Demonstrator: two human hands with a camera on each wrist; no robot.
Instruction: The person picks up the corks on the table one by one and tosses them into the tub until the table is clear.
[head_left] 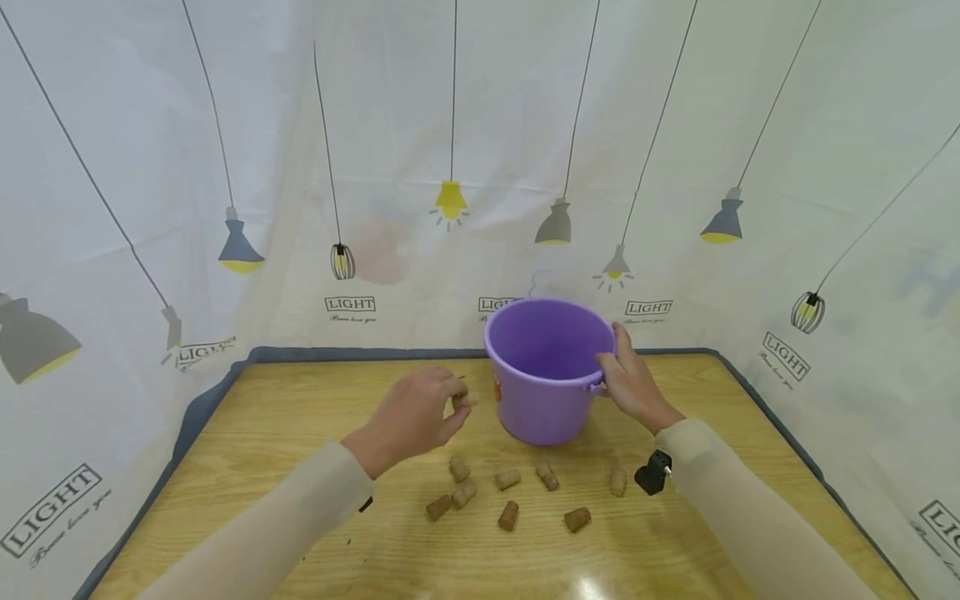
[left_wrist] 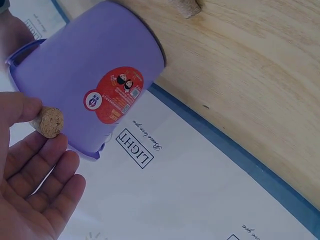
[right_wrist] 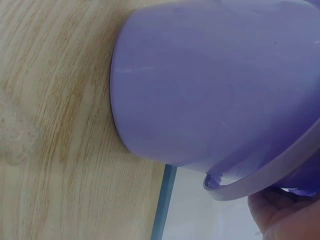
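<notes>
Pale cork, one piece: the held cork [left_wrist: 51, 122] is in the air just beside the outer wall of the purple bucket [head_left: 543, 410], on its left side. The head view shows a narrow gap between the two; its height against the rim cannot be judged.

Left hand [head_left: 412, 414]: thumb and forefinger pinch the held cork by its sides, leaving one end face exposed. The remaining fingers are loosely bent, spread slightly and clear of it. The grip appears adequate. Good practice here would be a light, square pinch, as a rounded piece this short could roll out if squeezed near its end, and enough lift for the knuckles to clear the rim.

Right hand [head_left: 636, 379]: fingers and thumb are closed on the right side of the rim, near the end of the handle [right_wrist: 270, 177]. Whether they also bear on the handle cannot be told. Steady, even pressure is advised; a hard pull could tip the bucket, whose base appears to rest on the table [head_left: 277, 467].

Outward: eight loose corks [head_left: 507, 479] lie scattered on the near side, three grouped closely at left.
</notes>
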